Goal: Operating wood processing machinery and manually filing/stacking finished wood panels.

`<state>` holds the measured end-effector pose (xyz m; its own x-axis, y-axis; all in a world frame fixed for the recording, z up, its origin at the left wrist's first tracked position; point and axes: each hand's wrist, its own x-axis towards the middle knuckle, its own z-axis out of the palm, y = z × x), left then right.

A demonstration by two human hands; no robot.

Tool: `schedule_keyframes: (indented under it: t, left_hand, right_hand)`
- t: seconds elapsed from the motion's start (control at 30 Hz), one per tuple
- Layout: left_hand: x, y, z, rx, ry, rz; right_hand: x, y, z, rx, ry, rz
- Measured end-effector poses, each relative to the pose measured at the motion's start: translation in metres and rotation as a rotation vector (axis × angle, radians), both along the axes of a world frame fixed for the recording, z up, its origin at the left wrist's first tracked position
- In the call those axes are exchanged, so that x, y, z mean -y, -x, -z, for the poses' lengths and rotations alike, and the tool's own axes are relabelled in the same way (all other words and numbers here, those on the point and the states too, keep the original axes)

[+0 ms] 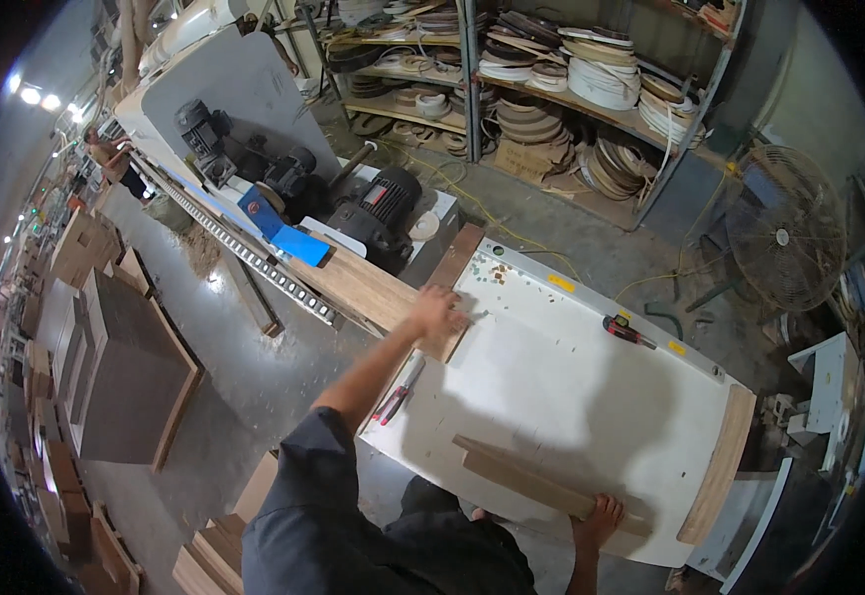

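Observation:
My left hand (pixel 436 313) is on the near end of a long wood-grain board (pixel 361 278), its fingers bent over the edge. This board lies on the machine's track and reaches onto the white worktable (pixel 571 397). Low in the view, my right hand (pixel 599 520) grips the right part of narrow brown boards (pixel 531 476) lying together along the table's near edge. A red-handled cutting tool (pixel 391 405) rests at the table's left corner, close to my left forearm. Another red and black hand tool (pixel 628 331) sits by the far edge.
A machine with dark motors (pixel 378 206) and a blue guard (pixel 298 245) stands at upper left. Beyond the table are shelves (pixel 591 99) of coiled edging and a floor fan (pixel 787 228). Stacked panels (pixel 135 367) stand left; a person (pixel 115 159) is far off.

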<state>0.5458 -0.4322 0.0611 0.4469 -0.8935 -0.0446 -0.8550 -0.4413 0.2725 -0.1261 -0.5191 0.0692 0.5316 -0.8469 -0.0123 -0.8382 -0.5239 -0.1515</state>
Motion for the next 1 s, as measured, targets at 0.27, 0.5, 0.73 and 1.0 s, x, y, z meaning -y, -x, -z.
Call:
schedule_keyframes:
  t: [0.27, 0.5, 0.73, 1.0]
  left_hand:
    - [0.001, -0.064, 0.029, 0.034, -0.599, 0.005]
    - [0.07, -0.01, 0.043, -0.004, -0.471, 0.202]
    - [0.162, 0.206, -0.013, -0.218, -0.177, 0.4]
    - [0.159, 0.463, -0.033, -0.031, -0.2, 0.719]
  right_hand:
    - [0.0, 0.013, 0.012, 0.078, -0.001, -0.019]
    - [0.001, 0.016, 0.009, 0.116, -0.056, 0.004]
    - [0.002, 0.014, -0.005, 0.075, -0.021, -0.091]
    - [-0.002, 0.013, -0.014, 0.073, -0.004, -0.021]
